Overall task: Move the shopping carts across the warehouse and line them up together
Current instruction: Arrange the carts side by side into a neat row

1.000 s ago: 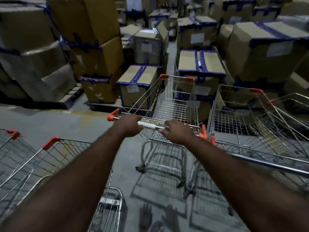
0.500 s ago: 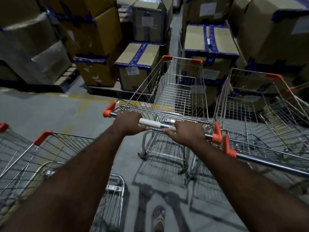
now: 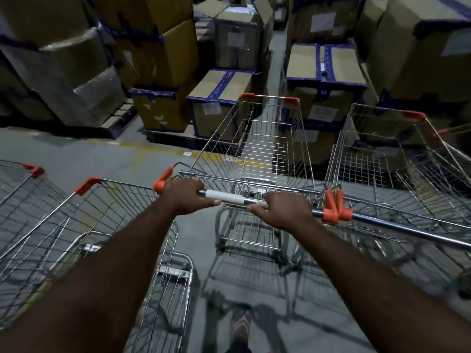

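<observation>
A wire shopping cart [image 3: 267, 146] with orange corner caps stands straight ahead of me, empty. My left hand [image 3: 184, 196] and my right hand [image 3: 283, 211] both grip its metal handle bar [image 3: 229, 198], one on each side of a white sleeve. To the right a second empty cart [image 3: 382, 159] stands parallel, its orange handle end touching my cart's handle end. More wire baskets [image 3: 448, 149] sit beyond it. At lower left, another cart [image 3: 84, 225] lies under my left forearm, with a further cart [image 3: 17, 184] at the left edge.
Stacked cardboard boxes with blue tape [image 3: 219, 98] on pallets [image 3: 119, 121] block the way just past the cart's front. A narrow aisle [image 3: 276, 54] runs between the stacks. A yellow floor line [image 3: 153, 147] crosses the grey concrete. My sandalled foot [image 3: 239, 327] shows at the bottom.
The cart has rolled forward, closer to the boxes and level with the right-hand cart; their handle ends have come together. My view has tilted down. Both hands kept their grip.
</observation>
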Available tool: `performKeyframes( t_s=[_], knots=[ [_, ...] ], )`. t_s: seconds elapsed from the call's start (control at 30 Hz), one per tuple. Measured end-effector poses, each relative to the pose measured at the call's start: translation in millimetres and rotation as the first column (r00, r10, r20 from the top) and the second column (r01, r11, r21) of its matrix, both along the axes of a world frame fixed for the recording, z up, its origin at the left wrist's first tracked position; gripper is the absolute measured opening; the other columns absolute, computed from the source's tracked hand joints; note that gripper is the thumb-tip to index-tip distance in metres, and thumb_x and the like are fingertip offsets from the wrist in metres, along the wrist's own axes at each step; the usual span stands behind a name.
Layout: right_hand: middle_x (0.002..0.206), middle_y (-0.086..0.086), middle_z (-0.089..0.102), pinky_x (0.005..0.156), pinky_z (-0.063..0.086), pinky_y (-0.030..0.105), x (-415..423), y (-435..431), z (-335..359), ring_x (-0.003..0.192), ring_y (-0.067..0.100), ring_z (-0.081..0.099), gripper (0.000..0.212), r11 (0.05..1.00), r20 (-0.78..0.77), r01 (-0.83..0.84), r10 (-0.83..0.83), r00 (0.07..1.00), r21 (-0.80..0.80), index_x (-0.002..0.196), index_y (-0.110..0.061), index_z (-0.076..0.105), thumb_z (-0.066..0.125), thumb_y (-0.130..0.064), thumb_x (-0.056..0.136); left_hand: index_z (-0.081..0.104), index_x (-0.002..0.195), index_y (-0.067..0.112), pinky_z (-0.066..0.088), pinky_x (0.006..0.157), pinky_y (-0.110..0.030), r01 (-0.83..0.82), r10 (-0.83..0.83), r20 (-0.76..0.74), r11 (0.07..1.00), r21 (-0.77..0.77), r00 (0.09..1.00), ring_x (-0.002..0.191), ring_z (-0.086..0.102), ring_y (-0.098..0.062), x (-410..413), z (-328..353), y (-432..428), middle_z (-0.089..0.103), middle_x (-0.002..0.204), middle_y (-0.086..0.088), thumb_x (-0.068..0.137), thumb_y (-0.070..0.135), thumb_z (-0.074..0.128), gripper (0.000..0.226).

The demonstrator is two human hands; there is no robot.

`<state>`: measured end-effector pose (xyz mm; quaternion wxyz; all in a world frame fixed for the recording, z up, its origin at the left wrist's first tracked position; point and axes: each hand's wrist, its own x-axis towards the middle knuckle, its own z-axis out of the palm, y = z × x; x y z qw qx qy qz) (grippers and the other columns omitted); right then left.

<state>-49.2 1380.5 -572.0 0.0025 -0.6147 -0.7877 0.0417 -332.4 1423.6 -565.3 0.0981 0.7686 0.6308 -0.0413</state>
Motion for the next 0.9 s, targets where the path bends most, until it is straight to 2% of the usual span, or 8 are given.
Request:
performKeyframes(
  t_s=[0.13,0.2,0.3,0.47,0.6,0.67,0.83,0.9],
  knots=[
    [0.086,-0.001,0.065,0.070,0.040,0.035,-3,-26,-4,0.090,0.027,0.066,0.059,0.999,-0.016,-0.053,0.054,0.998,0.012,0.084,-0.029,0.046,0.032,-0.086,0.085,0.063,0.093,0.033,0.037,0.100,-0.048,-0.047,0.047,0.000,0.999,0.001,0.999,0.096,0.059,-0.023,-7,-4,-34,0.061,0.090,0.006,0.061,0.100,0.031,0.081],
    [0.095,0.000,0.069,0.071,0.041,0.035,-2,-38,-6,0.094,0.026,0.066,0.060,0.997,-0.015,-0.080,0.080,0.997,0.006,0.085,-0.029,0.050,0.032,-0.086,0.085,0.064,0.093,0.031,0.038,0.100,-0.049,-0.075,0.075,-0.006,0.997,-0.007,0.997,0.096,0.057,-0.024,-6,-4,-54,0.059,0.089,0.005,0.066,0.097,0.036,0.077],
    [0.099,0.000,0.070,0.074,0.043,0.036,1,-53,-8,0.097,0.026,0.066,0.068,0.994,0.006,-0.109,0.110,0.994,-0.030,0.098,-0.028,0.061,0.031,-0.087,0.084,0.064,0.093,0.028,0.038,0.097,-0.047,-0.104,0.104,0.009,0.995,0.002,0.994,0.089,0.054,-0.021,-4,-7,-85,0.059,0.088,0.004,0.074,0.091,0.043,0.069],
    [0.095,0.000,0.069,0.074,0.047,0.035,-8,-76,-3,0.094,0.026,0.066,0.070,0.987,0.018,-0.156,0.157,0.987,-0.044,0.097,-0.026,0.062,0.032,-0.087,0.084,0.065,0.094,0.028,0.037,0.096,-0.047,-0.151,0.151,0.013,0.989,-0.009,0.988,0.092,0.059,-0.022,-13,-3,-118,0.063,0.089,0.004,0.074,0.091,0.043,0.069],
    [0.083,-0.002,0.061,0.071,0.045,0.035,-9,-102,-2,0.090,0.026,0.065,0.062,0.984,0.022,-0.179,0.179,0.984,-0.022,0.083,-0.028,0.050,0.031,-0.087,0.084,0.064,0.095,0.028,0.034,0.097,-0.046,-0.168,0.168,0.047,0.986,0.005,0.985,0.091,0.050,-0.019,-12,0,-152,0.061,0.091,0.004,0.079,0.085,0.047,0.062],
    [0.080,-0.004,0.055,0.070,0.043,0.034,-6,-109,1,0.090,0.025,0.065,0.060,0.983,0.023,-0.178,0.179,0.984,-0.040,0.081,-0.029,0.048,0.032,-0.087,0.084,0.066,0.099,0.025,0.034,0.098,-0.046,-0.168,0.167,0.054,0.986,-0.002,0.984,0.093,0.052,-0.020,-7,2,-164,0.062,0.093,0.002,0.081,0.083,0.046,0.064],
    [0.082,-0.003,0.059,0.074,0.049,0.034,0,-124,1,0.090,0.024,0.066,0.060,0.981,0.047,-0.184,0.187,0.981,-0.062,0.085,-0.029,0.052,0.033,-0.086,0.084,0.067,0.101,0.027,0.035,0.103,-0.049,-0.158,0.158,0.079,0.987,-0.005,0.984,0.096,0.060,-0.020,-1,0,-185,0.065,0.093,0.003,0.080,0.085,0.044,0.066],
    [0.085,-0.003,0.062,0.072,0.046,0.033,2,-131,0,0.088,0.022,0.064,0.063,0.982,0.081,-0.180,0.184,0.980,-0.056,0.091,-0.028,0.058,0.032,-0.086,0.085,0.068,0.102,0.029,0.036,0.103,-0.049,-0.141,0.142,0.062,0.990,-0.030,0.988,0.093,0.060,-0.019,-2,-3,-191,0.065,0.091,0.006,0.078,0.088,0.042,0.069]
  ],
)
